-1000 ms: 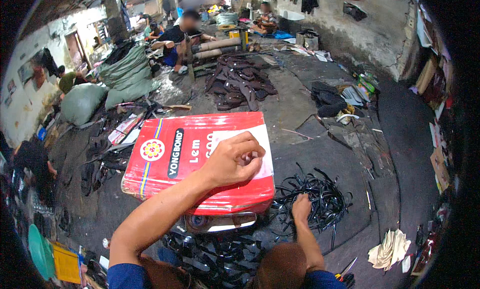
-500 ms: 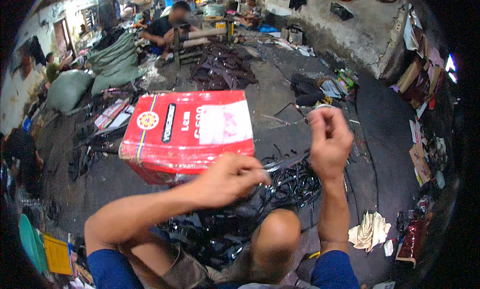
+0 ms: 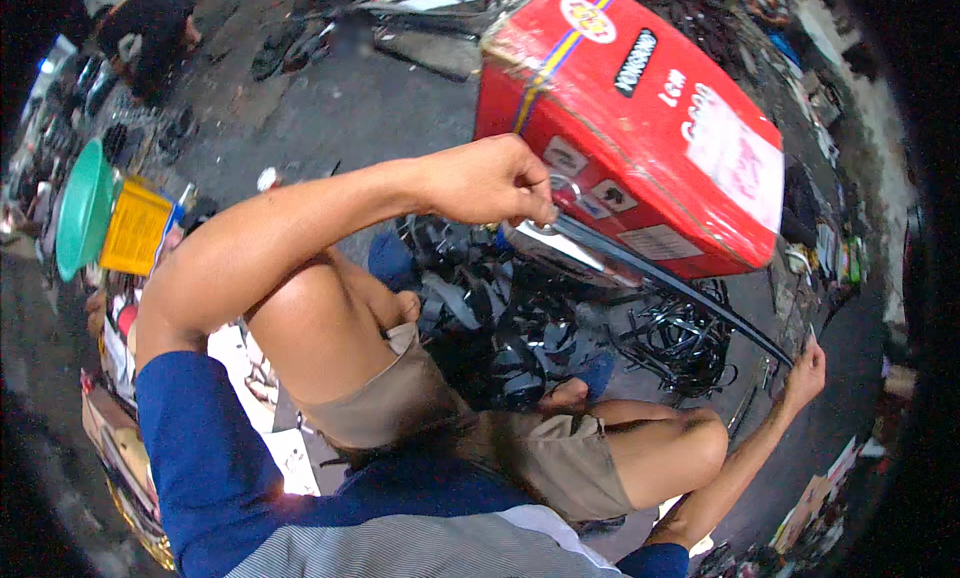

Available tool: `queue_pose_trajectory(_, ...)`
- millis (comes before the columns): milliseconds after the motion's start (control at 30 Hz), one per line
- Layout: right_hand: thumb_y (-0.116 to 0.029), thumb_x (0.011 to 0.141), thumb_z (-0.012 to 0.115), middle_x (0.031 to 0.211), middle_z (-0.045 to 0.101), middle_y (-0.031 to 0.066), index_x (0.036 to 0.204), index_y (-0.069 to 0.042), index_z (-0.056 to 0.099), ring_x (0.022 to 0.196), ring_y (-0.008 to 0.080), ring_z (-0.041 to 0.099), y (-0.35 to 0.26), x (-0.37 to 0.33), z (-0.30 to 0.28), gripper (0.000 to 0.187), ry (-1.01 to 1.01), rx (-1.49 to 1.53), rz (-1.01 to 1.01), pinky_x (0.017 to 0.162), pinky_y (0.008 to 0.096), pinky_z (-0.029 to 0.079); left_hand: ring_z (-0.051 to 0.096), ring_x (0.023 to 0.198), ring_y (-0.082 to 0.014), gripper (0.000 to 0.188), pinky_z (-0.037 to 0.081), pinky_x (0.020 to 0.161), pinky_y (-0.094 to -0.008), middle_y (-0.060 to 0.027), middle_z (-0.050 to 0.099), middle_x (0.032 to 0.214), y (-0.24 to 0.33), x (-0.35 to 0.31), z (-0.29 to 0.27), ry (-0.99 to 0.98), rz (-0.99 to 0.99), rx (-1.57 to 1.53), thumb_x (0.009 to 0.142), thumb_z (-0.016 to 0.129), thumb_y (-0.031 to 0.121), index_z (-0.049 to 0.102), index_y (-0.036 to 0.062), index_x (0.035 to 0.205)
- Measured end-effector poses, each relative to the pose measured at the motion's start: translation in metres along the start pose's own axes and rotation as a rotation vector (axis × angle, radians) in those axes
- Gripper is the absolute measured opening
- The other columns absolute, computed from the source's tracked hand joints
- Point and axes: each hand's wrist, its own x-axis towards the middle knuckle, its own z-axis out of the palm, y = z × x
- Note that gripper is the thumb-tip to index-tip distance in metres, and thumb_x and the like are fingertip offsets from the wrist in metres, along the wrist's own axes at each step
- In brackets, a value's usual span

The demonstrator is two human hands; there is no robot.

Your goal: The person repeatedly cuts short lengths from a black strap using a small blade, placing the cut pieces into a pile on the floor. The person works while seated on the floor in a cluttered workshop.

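Lengthwise, the black strip [image 3: 682, 290] runs diagonally from left hand [image 3: 505, 183] to right hand [image 3: 805, 375].

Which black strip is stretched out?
The long, shiny black strip between the left hand and right hand; the other dark strips lie in loose piles.

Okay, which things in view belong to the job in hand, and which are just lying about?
Seemingly in the job:
Black strip, held between left hand and right hand
Black tangle and dark strip pile, probably

Seemingly lying about:
Green basin
Yellow container
Red box, though its role is unclear
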Motion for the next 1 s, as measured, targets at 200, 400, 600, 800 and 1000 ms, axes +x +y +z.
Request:
queue_pose_trajectory(200,-0.041,0.099,0.068,0.093,0.073,0.0065,0.106,-0.003,0.074,0.082,0.0165,0.063,-0.002,0.019,-0.009,0.040,0.075,-0.189,0.070,0.077,0.0320,0.050,0.061,0.054,-0.0099,0.024,0.049,0.050,-0.0284,-0.0036,0.066,0.066,-0.003,0.003,0.013,-0.025,-0.179,-0.059,0.093,0.072,0.020,0.072,-0.0006,0.081)
queue_pose_trajectory(400,-0.047,0.099,0.065,0.107,0.076,0.0114,0.115,-0.002,0.073,0.095,0.0235,0.069,0.007,0.031,-0.067,0.049,0.156,-0.464,-0.081,0.089,0.0346,0.052,0.066,0.053,-0.0141,0.042,0.053,0.048,-0.0287,-0.0084,0.068,0.065,-0.008,0.017,0.037,-0.410,-0.356,-0.102,0.090,0.078,0.038,0.069,-0.0010,0.075)
queue_pose_trajectory(600,-0.035,0.107,0.057,0.126,0.070,0.0120,0.130,-0.002,0.067,0.110,0.0205,0.068,-0.021,0.040,-0.126,0.042,0.249,-0.162,-0.071,0.094,0.0314,0.052,0.067,0.105,-0.0291,0.061,0.054,0.091,-0.0404,-0.0149,0.071,0.115,-0.083,0.045,0.032,-0.817,-0.096,0.358,0.076,0.086,0.030,0.066,-0.0002,0.125)
queue_pose_trajectory(800,-0.025,0.103,0.065,0.119,0.070,0.0089,0.120,-0.002,0.070,0.109,0.0186,0.064,-0.084,-0.007,-0.128,0.029,0.137,-0.275,-0.115,0.100,0.0319,0.049,0.056,0.131,-0.0367,0.076,0.045,0.110,-0.0444,-0.0177,0.061,0.139,-0.192,0.039,0.070,-0.492,0.393,0.279,0.072,0.088,0.024,0.058,0.0086,0.140)
queue_pose_trajectory(1000,-0.019,0.101,0.066,0.111,0.070,0.0049,0.115,-0.003,0.070,0.103,0.0149,0.063,-0.154,-0.034,-0.097,0.021,-0.058,-0.279,-0.127,0.094,0.0292,0.050,0.073,0.088,-0.0275,0.018,0.057,0.079,-0.0406,-0.0133,0.075,0.098,-0.274,0.014,0.122,-0.257,0.293,0.232,0.091,0.068,0.020,0.075,0.0076,0.101)
